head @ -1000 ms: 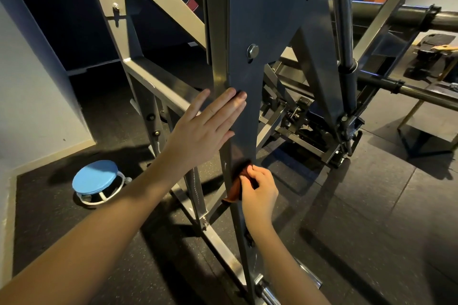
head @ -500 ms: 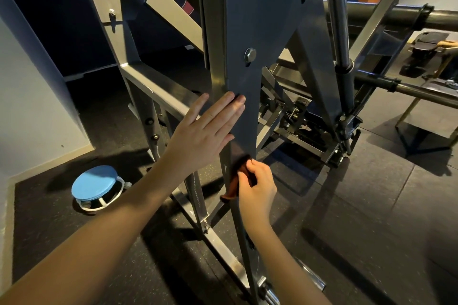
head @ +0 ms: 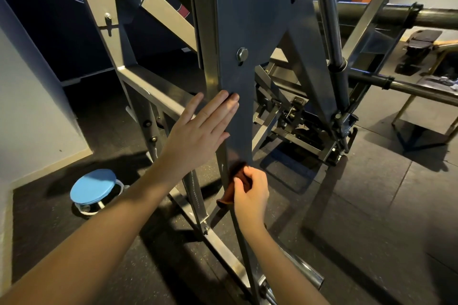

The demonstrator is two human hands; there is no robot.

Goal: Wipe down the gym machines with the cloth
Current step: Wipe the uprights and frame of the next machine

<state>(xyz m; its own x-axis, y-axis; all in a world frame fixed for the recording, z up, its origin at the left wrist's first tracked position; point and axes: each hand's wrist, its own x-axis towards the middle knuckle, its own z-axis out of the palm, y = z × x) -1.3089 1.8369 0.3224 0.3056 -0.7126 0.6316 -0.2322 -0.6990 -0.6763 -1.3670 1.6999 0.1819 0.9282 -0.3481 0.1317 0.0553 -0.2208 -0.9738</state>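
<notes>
A tall grey steel gym machine frame (head: 238,12) with bolted plates fills the middle of the view. My left hand (head: 200,131) lies flat against its upright post, fingers straight. Lower down, my right hand (head: 251,193) grips a dark reddish-brown cloth (head: 229,195) and presses it against the same post. Most of the cloth is hidden under my fingers.
A round blue-topped stool (head: 93,187) stands on the dark rubber floor at the left, near a pale wall (head: 29,119). Black bars (head: 401,15) and the machine's carriage (head: 309,126) extend to the right. A bench frame (head: 426,116) stands at far right.
My right hand with the cloth has slid slightly upward along the post. My left hand stays flat on the post. The view has shifted a little.
</notes>
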